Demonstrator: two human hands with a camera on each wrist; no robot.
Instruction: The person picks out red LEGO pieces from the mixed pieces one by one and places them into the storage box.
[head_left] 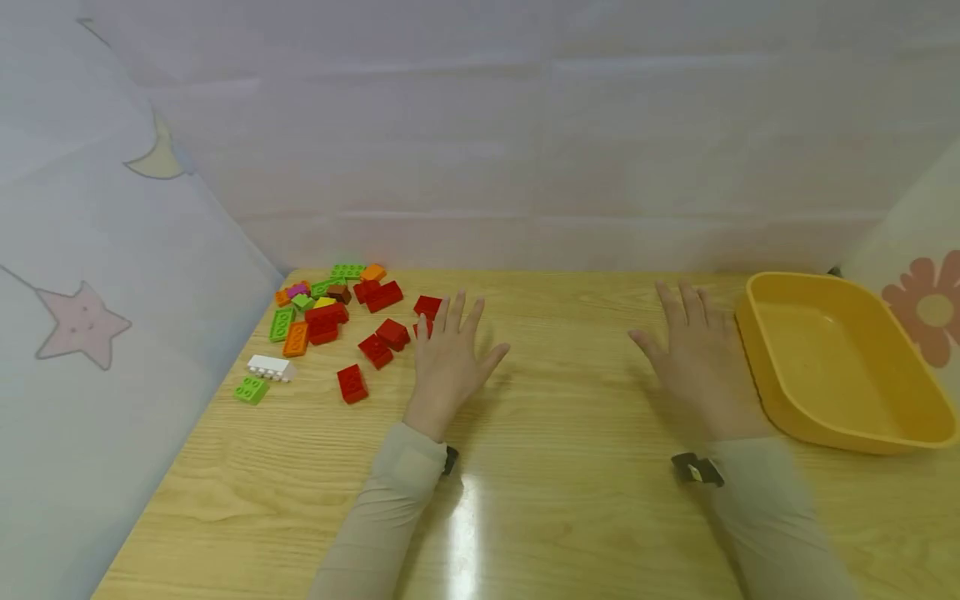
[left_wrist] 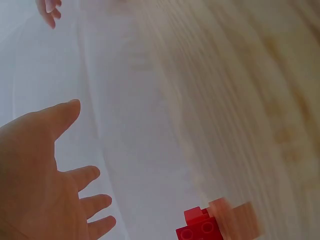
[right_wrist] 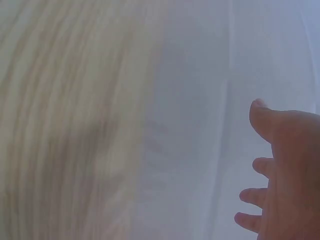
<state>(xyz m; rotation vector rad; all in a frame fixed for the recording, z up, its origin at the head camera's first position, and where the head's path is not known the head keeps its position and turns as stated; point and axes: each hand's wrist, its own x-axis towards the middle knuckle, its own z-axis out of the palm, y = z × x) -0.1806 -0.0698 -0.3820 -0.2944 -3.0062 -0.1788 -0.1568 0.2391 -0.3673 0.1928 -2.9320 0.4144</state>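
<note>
My left hand (head_left: 448, 358) hovers palm down over the table with its fingers spread, just right of several red toy bricks (head_left: 392, 333). It partly covers one red brick beside its fingers. In the left wrist view the thumb and fingers (left_wrist: 95, 205) are extended with nothing between them, and red bricks (left_wrist: 201, 230) show at the bottom. My right hand (head_left: 697, 358), slightly blurred, is held out with spread fingers close to the left side of a yellow bin (head_left: 780, 367). The right wrist view shows its thumb and fingers (right_wrist: 255, 196) straight and holding nothing.
At the table's far left lie green, orange, yellow, brown and pink bricks, among them a flat green plate (head_left: 282, 324). A white brick (head_left: 271, 367) and a light green brick (head_left: 251, 390) lie nearer. Pale cloth walls (head_left: 525, 167) border the table.
</note>
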